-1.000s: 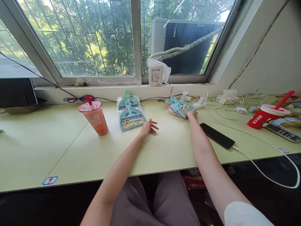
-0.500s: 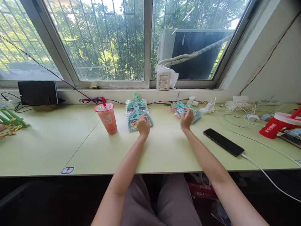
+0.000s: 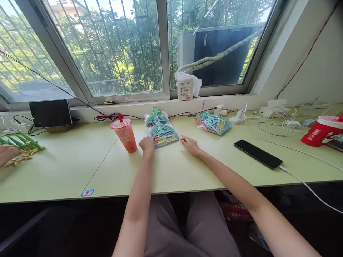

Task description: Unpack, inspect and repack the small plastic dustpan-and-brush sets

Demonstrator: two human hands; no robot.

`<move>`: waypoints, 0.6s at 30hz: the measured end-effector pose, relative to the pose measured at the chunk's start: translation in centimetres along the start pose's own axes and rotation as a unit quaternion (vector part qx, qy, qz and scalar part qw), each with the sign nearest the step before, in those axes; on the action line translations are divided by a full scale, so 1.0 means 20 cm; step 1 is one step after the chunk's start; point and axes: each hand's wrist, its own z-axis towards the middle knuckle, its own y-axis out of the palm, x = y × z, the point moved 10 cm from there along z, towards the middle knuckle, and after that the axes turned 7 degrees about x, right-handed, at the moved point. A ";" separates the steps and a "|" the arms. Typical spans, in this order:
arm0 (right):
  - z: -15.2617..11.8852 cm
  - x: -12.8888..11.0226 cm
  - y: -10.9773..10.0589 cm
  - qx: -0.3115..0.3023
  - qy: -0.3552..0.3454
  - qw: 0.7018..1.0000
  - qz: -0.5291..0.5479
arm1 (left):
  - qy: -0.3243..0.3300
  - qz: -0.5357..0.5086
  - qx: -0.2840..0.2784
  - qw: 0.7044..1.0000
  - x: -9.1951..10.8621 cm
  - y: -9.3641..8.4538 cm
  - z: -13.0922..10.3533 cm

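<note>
Two turquoise toy dustpan-and-brush sets [image 3: 161,132] in clear plastic lie overlapping on the table, handles toward the window. My left hand [image 3: 147,144] is closed at the left edge of the nearer set. Its curled fingers hide whether they pinch the wrapper's corner. My right hand [image 3: 190,145] rests low over the table with its fingers apart and nothing in them, just off the set's right corner. A second pile of wrapped turquoise and pink dustpan sets [image 3: 215,123] lies farther right, apart from both hands.
Left of my hand stands an orange drink cup [image 3: 125,137] with a red straw. A charging phone [image 3: 257,154] and a red cup [image 3: 318,134] are to the right, with white cables behind. At far left, another person's hand [image 3: 9,153] is by green and gold pieces [image 3: 24,142].
My right hand has come left from the right-hand pile to the nearer set's corner. My left hand has moved from that set's right side to its left edge. The view has shifted slightly.
</note>
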 end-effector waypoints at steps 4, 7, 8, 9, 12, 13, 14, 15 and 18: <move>0.02 0.05 -0.01 0.009 0.038 0.999 0.019 | 0.047 0.005 -0.014 0.999 0.14 -0.01 -0.05; 0.04 0.06 -0.02 0.004 0.039 0.999 0.020 | 0.078 0.000 -0.015 0.997 0.22 -0.04 -0.07; 0.04 0.06 -0.03 0.004 0.031 0.999 0.015 | 0.088 -0.005 -0.012 0.996 0.24 -0.06 -0.08; 0.04 0.05 -0.04 0.005 0.023 1.000 0.009 | 0.095 -0.015 -0.006 0.995 0.26 -0.08 -0.09; 0.04 0.05 -0.05 0.009 0.006 1.000 -0.002 | 0.094 -0.079 0.018 0.992 0.31 -0.14 -0.11; 0.03 0.04 -0.05 0.007 0.002 1.000 -0.004 | 0.086 -0.109 0.021 0.990 0.31 -0.14 -0.11; 0.03 0.04 -0.05 0.007 -0.003 1.000 -0.009 | 0.075 -0.139 0.020 0.987 0.32 -0.13 -0.12; 0.03 0.04 -0.05 0.010 -0.008 1.000 -0.017 | 0.062 -0.172 0.015 0.983 0.32 -0.12 -0.13; 0.02 0.03 -0.08 0.029 -0.027 0.997 -0.064 | -0.023 -0.324 -0.026 0.945 0.29 -0.02 -0.13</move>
